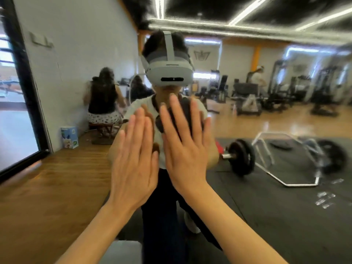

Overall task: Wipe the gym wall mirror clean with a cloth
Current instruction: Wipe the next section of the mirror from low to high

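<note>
Up against the wall mirror [266, 115], the left hand [134, 161] and right hand [187, 149] are being held flat, fingers straight, nothing gripped; hex barbell [276, 161] reflected at 3 o'clock.

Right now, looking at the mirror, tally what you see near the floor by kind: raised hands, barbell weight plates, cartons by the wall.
Bare raised hands, fingers straight: 2, left hand and right hand
Black round barbell weight plates: 2
Blue printed cardboard carton: 1
Total: 5
No cloth is visible.
</note>
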The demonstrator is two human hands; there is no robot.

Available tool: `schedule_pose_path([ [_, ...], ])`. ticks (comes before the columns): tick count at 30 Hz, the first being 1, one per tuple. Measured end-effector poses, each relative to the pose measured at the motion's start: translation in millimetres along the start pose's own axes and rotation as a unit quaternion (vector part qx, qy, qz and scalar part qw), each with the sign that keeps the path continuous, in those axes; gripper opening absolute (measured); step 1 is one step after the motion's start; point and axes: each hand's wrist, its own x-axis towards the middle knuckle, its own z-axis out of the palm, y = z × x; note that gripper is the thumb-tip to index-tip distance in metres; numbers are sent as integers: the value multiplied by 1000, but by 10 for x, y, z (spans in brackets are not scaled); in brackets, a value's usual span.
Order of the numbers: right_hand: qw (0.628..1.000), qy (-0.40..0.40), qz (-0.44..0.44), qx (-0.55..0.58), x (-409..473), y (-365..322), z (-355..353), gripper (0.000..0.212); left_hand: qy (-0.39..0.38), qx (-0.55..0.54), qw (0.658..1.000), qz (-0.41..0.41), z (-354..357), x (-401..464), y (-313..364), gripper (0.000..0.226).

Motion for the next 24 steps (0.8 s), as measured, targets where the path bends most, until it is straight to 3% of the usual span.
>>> schedule_pose_path([
  [2,997,-31,-70,-34,0,154,-37,55,5,19,999,-29,-113,-113,-187,66],
  [4,994,-38,-74,-70,-110,548,-198,52,-8,36,998,-51,-186,-211,-366,68],
  [7,998,-14,54,-40,-312,1006,-424,46,-18,41,998,-44,-184,-266,-502,71],
  [10,990,17,136,-23,-265,633,-272,49,-12,63,997,-33,-141,-263,-520,72],
  [14,998,-43,-43,-11,-180,-304,123,62,-6,60,998,-25,-139,-283,-552,71],
  [17,986,-70,-145,-46,-158,-52,81,68,-3,61,998,-21,-139,-275,-544,72],
  [19,994,-51,-84,-47,-227,371,-115,59,2,69,997,-22,-143,-265,-537,70],
  [21,999,-26,31,-34,-364,772,-315,48,4,70,997,-29,-148,-258,-524,67],
  [24,984,29,171,-32,-397,677,-283,47,9,72,997,-34,-137,-255,-509,64],
])
